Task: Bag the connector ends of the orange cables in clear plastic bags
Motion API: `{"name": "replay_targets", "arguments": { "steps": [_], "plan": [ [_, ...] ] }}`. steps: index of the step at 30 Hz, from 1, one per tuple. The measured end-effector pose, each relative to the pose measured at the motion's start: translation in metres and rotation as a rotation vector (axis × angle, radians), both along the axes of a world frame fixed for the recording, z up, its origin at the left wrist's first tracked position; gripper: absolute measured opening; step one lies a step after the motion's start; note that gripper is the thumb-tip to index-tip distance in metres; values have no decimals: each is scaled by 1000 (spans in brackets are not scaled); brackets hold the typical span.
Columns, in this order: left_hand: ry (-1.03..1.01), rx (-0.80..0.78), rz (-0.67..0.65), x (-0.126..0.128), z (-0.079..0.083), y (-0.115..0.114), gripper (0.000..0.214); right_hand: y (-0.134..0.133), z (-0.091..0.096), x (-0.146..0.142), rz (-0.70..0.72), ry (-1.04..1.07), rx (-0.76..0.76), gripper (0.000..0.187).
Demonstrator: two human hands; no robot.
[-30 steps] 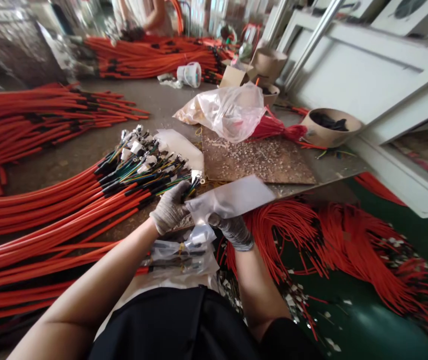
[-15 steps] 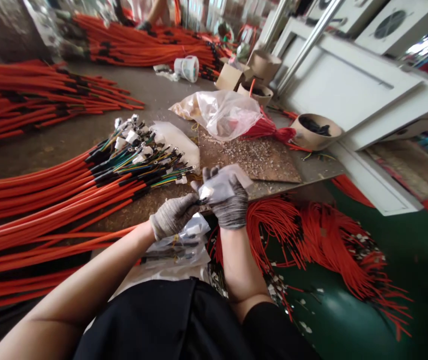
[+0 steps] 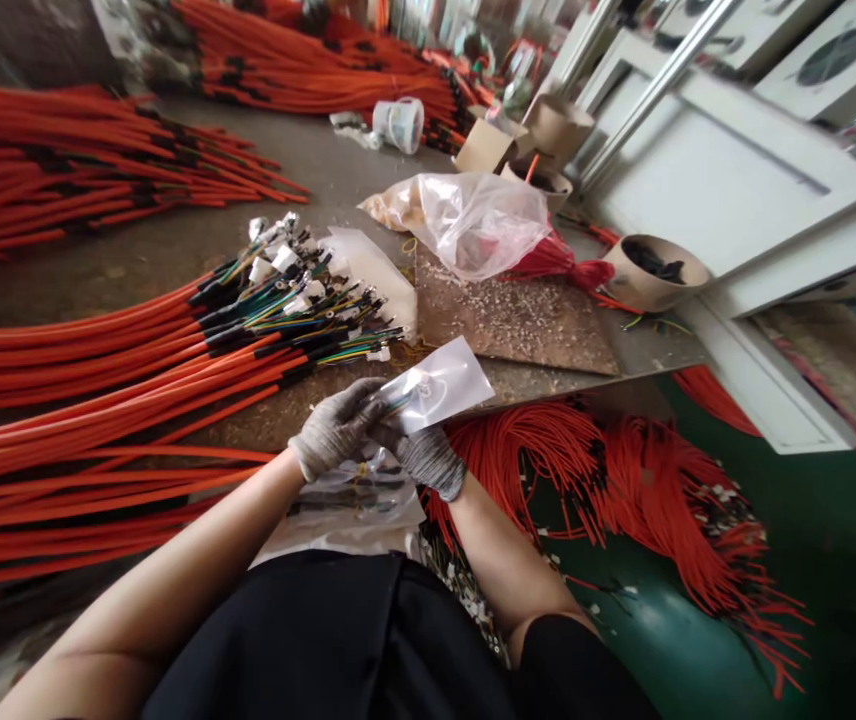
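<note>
A clear plastic bag (image 3: 447,385) points up and to the right in front of me, with thin coloured wires and pale connector ends showing inside. Closed at the bag's mouth is my left hand (image 3: 338,428), in a grey knit glove, around the cable end that enters it. My right hand (image 3: 432,460), gloved alike, is closed on the bag's lower end from beneath, its fingers partly hidden. Left of the hands lies a bundle of orange cables (image 3: 98,365), whose connector ends (image 3: 300,285) are bare. Bagged cable ends (image 3: 364,495) lie just below my hands.
A brown board (image 3: 503,315) littered with scraps carries a large plastic bag (image 3: 465,225). Round cardboard tubs (image 3: 657,272) and a white bucket (image 3: 399,125) stand beyond. Coils of red cable (image 3: 660,500) lie lower right, below the table edge. More orange cables (image 3: 83,180) lie upper left.
My right hand has moved from the bag's side down to its mouth, beneath it. The bag is now stretched flat over the wire ends. The view has shifted slightly.
</note>
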State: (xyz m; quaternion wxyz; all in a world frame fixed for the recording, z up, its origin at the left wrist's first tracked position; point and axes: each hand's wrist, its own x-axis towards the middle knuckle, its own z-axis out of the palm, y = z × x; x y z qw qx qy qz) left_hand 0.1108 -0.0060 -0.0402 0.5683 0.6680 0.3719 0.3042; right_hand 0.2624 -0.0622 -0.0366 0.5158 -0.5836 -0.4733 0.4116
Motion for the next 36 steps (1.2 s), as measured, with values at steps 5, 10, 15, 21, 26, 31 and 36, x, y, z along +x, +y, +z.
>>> {"name": "replay_targets", "arguments": {
  "steps": [5,10,15,21,26,31,36],
  "plan": [
    [-121,-288,-9,-11,-2,0,50,-1,10,17,157,99,24,34],
    [19,-194,-224,-31,25,15,19,11,10,3,311,-119,115,26],
    [-13,-176,-103,-19,30,6,36,38,12,22,160,-335,193,14],
    [43,-192,222,6,-7,17,54,57,-4,120,-122,-809,-131,16],
    [167,-118,186,11,-15,20,48,68,-12,135,-33,-375,-168,9],
    [171,-95,168,8,-18,15,51,73,0,133,-104,-173,-223,16],
    [19,-109,160,7,-11,15,56,71,19,102,-123,-174,-89,8]
  ]
}}
